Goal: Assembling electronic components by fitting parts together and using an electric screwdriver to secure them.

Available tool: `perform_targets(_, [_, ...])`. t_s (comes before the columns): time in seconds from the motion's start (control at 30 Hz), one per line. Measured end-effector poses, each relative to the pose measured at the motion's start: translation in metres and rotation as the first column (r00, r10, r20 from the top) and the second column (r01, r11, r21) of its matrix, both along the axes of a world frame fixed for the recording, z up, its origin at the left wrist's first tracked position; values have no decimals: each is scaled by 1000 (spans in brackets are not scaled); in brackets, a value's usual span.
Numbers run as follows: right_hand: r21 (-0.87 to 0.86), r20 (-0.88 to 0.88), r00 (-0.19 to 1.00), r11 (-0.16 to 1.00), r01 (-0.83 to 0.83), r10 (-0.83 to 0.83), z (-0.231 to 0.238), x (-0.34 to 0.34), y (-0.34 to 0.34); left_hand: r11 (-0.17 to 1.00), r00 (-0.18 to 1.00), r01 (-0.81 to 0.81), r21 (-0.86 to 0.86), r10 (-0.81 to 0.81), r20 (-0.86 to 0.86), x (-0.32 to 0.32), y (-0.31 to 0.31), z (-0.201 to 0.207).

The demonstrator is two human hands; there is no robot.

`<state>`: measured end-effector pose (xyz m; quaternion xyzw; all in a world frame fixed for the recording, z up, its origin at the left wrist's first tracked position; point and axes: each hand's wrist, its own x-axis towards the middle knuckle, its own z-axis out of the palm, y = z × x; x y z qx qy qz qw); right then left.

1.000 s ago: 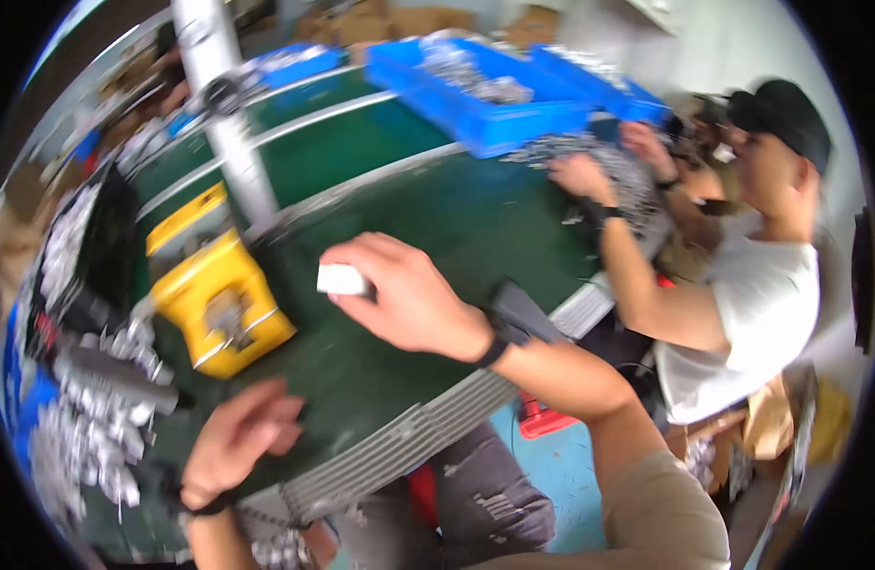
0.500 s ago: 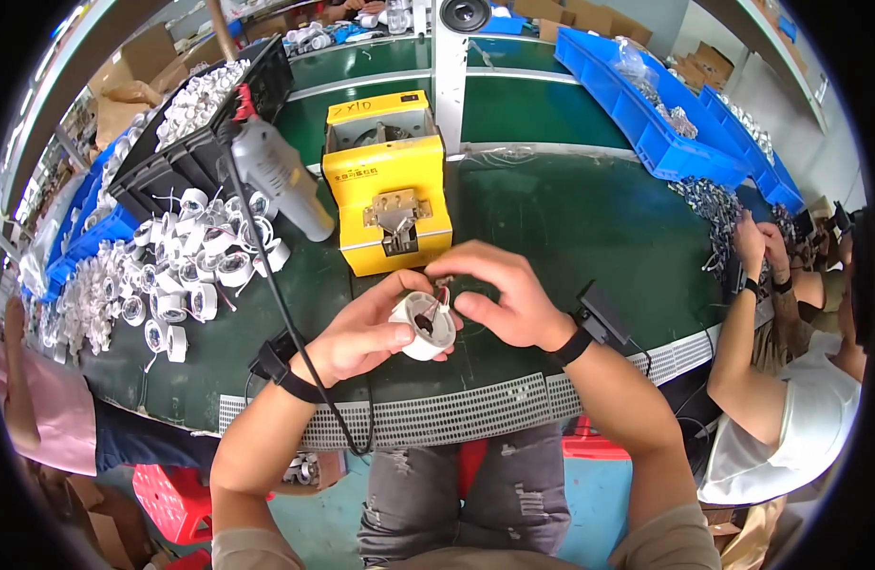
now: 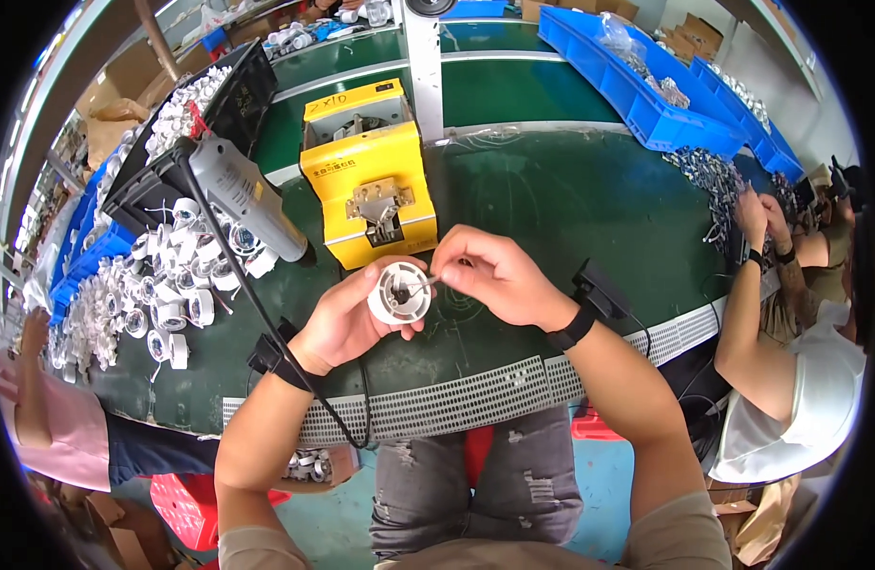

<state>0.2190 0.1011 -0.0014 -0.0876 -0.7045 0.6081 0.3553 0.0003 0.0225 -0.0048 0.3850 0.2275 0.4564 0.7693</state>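
Note:
My left hand (image 3: 347,318) is closed round a white round plastic housing (image 3: 388,306), its open side tilted up toward me. Dark and pale parts show inside the cup. At its right rim my right hand (image 3: 494,277) pinches thin wires (image 3: 426,283) that come out of the housing; the wire ends are hidden by the fingers. Just beyond my hands stands a yellow machine (image 3: 373,171) with a metal fixture (image 3: 378,204) on its front.
Left of the machine, a grey electric screwdriver (image 3: 243,195) hangs with a black cable. Several white wired housings (image 3: 186,275) pile up at left beside a black crate (image 3: 138,195). Blue bins (image 3: 637,90) stand at far right. A co-worker's hands (image 3: 762,214) handle dark small parts there.
The housing has turned so its open side faces up more, and moved slightly left and away from me. My right fingers have shifted from above it to its right side, pinching the wires.

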Motion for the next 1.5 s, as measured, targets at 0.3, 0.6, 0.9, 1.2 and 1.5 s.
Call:
perform_targets(0.3, [441, 114, 945, 868, 229, -308, -1, -4, -4, 992, 994, -99, -82, 102, 30, 4, 1, -4])
perform_targets(0.6, [557, 145, 903, 788, 263, -404, -1, -5, -10, 992, 993, -117, -42, 117, -1, 5, 1, -2])
perform_targets(0.9, [439, 114, 864, 805, 400, -491, 3, -11, -22, 981, 982, -185, -58, 182, -53, 12, -1, 2])
perform_targets(1.2, [291, 124, 866, 852, 435, -485, 22, 5, -15, 970, 968, -242, -22, 243, 56, 10, 0, -3])
perform_targets(1.5, [-320, 9, 988, 935, 151, -156, 7, -7, -14, 941, 952, -302, 153, 290, 98, 12, -2, -3])
